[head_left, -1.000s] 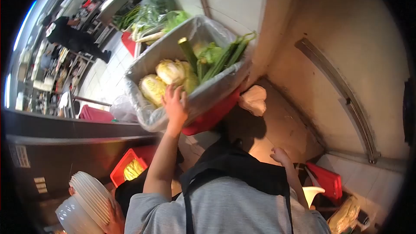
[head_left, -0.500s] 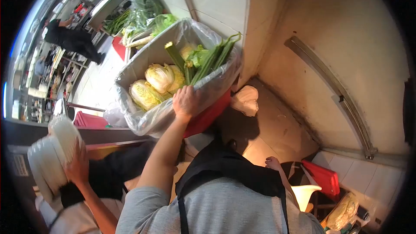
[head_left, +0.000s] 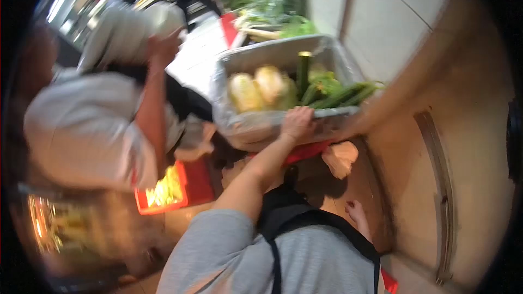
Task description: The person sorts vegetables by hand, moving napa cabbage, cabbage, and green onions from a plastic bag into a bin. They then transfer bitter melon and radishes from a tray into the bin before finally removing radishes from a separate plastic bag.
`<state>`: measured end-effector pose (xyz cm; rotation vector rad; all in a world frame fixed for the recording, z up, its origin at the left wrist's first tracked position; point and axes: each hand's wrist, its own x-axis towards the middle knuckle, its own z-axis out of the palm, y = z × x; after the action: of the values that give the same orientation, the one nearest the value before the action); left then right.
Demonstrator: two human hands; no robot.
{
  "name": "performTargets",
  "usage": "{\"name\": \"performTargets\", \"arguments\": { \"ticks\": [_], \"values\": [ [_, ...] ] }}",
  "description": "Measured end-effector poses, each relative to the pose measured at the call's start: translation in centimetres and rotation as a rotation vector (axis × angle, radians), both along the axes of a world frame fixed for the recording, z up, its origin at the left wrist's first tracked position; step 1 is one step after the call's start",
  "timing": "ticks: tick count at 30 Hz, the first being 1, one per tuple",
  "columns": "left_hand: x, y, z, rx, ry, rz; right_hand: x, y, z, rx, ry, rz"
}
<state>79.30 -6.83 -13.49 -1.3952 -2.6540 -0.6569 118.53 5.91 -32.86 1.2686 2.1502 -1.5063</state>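
Observation:
My left hand (head_left: 298, 122) is closed over the near rim of a plastic-lined bin (head_left: 256, 133). Inside the bin lie napa cabbages (head_left: 269, 84) and long green gourds (head_left: 340, 97); one cut gourd (head_left: 303, 73) stands upright. Part of something red shows beneath the bin. My right hand (head_left: 356, 211) hangs low by my right side, small in view, its fingers curled and nothing visible in them. Near it on the floor is a pale, lumpy bundle (head_left: 341, 159) whose kind I cannot make out.
At left, a co-worker in a light top (head_left: 92, 125) carries stacked whitish containers (head_left: 128, 32). A red crate (head_left: 188, 190) with yellow-green pieces stands on the floor. Bagged greens (head_left: 280, 2) lie behind the bin. A wall with a metal strip (head_left: 438, 185) is at right.
My view has swung left, so the bin appears farther right. The co-worker with the stacked containers has come further into view, and the red crate now shows. My left hand stays on the rim.

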Motion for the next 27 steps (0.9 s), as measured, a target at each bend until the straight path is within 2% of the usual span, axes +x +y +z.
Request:
{"name": "performTargets", "arguments": {
  "ticks": [1,3,5,8,9,10,12,13,14,15,16,17,18,19,21,22,25,26,27],
  "values": [
    [0.1,-0.3,0.4,0.055,-0.058,0.0,-0.9,0.0,2.0,-0.027,0.014,0.025],
    [1.1,-1.8,-0.1,0.249,0.08,0.054,-4.1,-1.1,9.2,0.008,-0.079,0.156],
    [3.4,-4.3,-1.2,0.2,0.123,0.121,-4.0,-0.1,6.5,-0.111,-0.122,0.14],
    [5.9,-11.3,-2.1,0.267,0.032,0.139,-5.6,2.5,4.8,0.039,0.047,0.434],
    [6.5,-14.0,-3.7,0.199,-0.072,0.196,-7.0,2.5,5.7,-0.001,0.09,0.431],
    [6.9,-17.1,-5.5,0.134,-0.178,0.251,-9.6,1.8,9.3,-0.042,0.132,0.426],
    [7.6,-24.1,-8.6,-0.111,-0.247,0.393,-14.6,1.4,13.9,-0.123,0.173,0.408],
    [7.6,-28.8,-14.1,-0.175,-0.232,0.41,-17.1,1.2,15.1,-0.163,0.176,0.395],
    [8.8,-32.6,-13.7,-0.263,-0.563,0.543,-19.8,1.0,15.7,-0.15,0.358,0.478],
    [10.2,-36.5,-15.2,-0.252,-0.817,0.771,-22.5,0.4,16.5,-0.14,0.54,0.559],
    [12.5,-40.2,-15.9,-0.263,-0.856,0.893,-24.9,-1.9,19.7,-0.075,0.616,0.551],
    [13.2,-41.5,-11.6,-0.548,-1.082,1.044,-27.2,-4.5,22.7,-0.01,0.692,0.539],
    [14.0,-42.8,-8.9,-0.676,-1.164,1.093,-29.6,-6.0,23.5,0.094,0.795,0.569],
    [15.5,-45.7,-11.4,-0.651,-1.188,1.2,-31.7,-7.6,24.1,0.198,0.899,0.593],
    [18.8,-49.9,-16.8,-0.552,-1.213,1.292,-35.7,-11.2,25.9,0.383,0.933,0.639],
    [20.1,-51.2,-18.3,-0.477,-1.213,1.276,-36.9,-12.8,26.5,0.478,0.95,0.655],
    [20.5,-52.1,-16.3,-0.324,-1.257,1.173,-41.6,-14.4,21.4,0.328,0.823,0.579],
    [20.5,-52.8,-17.0,-0.285,-1.25,1.12,-43.0,-14.0,18.6,0.366,0.641,0.541],
    [20.4,-53.7,-17.9,-0.249,-1.241,1.066,-43.4,-14.5,18.4,0.441,0.582,0.502]
  ]
}}
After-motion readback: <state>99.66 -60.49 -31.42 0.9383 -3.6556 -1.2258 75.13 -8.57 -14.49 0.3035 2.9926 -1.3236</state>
